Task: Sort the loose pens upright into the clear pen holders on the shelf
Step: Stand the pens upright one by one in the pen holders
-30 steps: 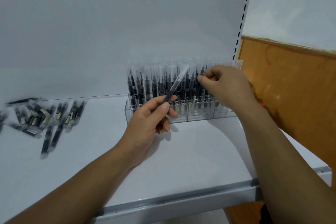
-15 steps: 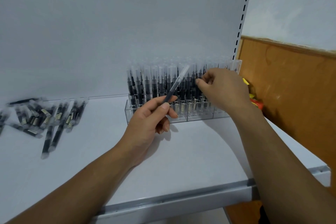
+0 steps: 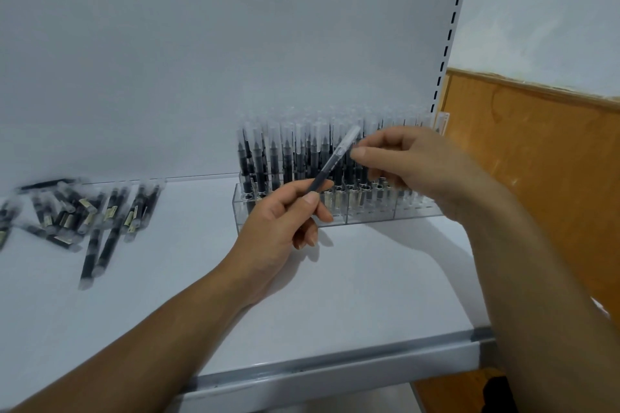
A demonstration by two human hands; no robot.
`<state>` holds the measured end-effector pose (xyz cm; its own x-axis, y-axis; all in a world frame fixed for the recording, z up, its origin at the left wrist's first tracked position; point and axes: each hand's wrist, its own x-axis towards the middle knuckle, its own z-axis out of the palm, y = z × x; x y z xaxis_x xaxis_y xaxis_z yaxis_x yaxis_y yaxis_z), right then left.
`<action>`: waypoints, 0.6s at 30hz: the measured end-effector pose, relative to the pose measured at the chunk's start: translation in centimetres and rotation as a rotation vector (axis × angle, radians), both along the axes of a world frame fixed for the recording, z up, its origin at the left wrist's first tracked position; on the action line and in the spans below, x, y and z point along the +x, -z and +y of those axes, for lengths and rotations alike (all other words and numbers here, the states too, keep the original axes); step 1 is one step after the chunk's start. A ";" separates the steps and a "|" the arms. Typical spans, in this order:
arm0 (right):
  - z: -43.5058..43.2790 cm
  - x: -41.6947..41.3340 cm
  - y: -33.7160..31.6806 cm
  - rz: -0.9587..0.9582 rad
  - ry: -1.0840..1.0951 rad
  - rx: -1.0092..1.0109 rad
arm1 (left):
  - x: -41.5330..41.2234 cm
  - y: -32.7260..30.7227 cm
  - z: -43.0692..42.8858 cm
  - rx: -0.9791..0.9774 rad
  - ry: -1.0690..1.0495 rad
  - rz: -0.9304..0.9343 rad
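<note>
The pen [image 3: 330, 166] in play is a slim cylinder with a dark, matte barrel and a frosted clear cap. It is held aslant in the air in front of the holders, cap end up and to the right. The left hand [image 3: 281, 228] pinches the lower barrel between thumb and forefinger, its other fingers [image 3: 307, 238] curled under. The right hand [image 3: 419, 171] sits at the cap end, thumb and forefinger bent toward the cap and close together. Whether they touch it I cannot tell.

Just behind, the clear pen holders [image 3: 369, 214] stand against the back of the shelf [image 3: 335, 295]. They are boxy, glassy plastic trays, side by side. The upright pens [image 3: 285, 157] pack them in tight rows, pale caps on top.

Well to the left, the loose pens [image 3: 84, 211] lie flat in a jumbled pile, some showing yellowish labels.

The shelf is smooth, white-painted metal with a grey front lip [image 3: 335, 369]. A plain white back panel [image 3: 201, 77] rises behind, edged by a slotted upright [image 3: 451, 27]. To the right is an orange-brown wooden panel [image 3: 536, 161].
</note>
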<state>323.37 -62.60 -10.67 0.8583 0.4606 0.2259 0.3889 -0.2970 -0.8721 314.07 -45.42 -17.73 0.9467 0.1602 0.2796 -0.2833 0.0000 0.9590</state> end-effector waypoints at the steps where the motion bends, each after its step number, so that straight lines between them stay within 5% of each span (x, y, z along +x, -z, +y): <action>1: 0.3 -0.4 0.1 0.031 -0.067 0.022 | 0.0 0.0 0.0 0.023 0.001 -0.001; 9: 0.8 -0.3 0.1 0.101 -0.041 0.363 | -0.5 0.2 -0.7 0.196 -0.112 -0.050; 13: -0.9 1.0 -0.9 0.053 0.163 0.577 | -0.4 0.8 0.0 0.769 -0.364 -0.217; 18: -2.1 3.1 0.4 -0.242 0.438 0.412 | -0.2 1.2 0.4 1.264 -0.486 -0.164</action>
<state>326.49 -64.75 -11.05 0.8499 -0.0866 0.5198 0.5074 -0.1321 -0.8515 313.92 -45.00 -18.96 0.8108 0.0176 0.5851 -0.1131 -0.9760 0.1860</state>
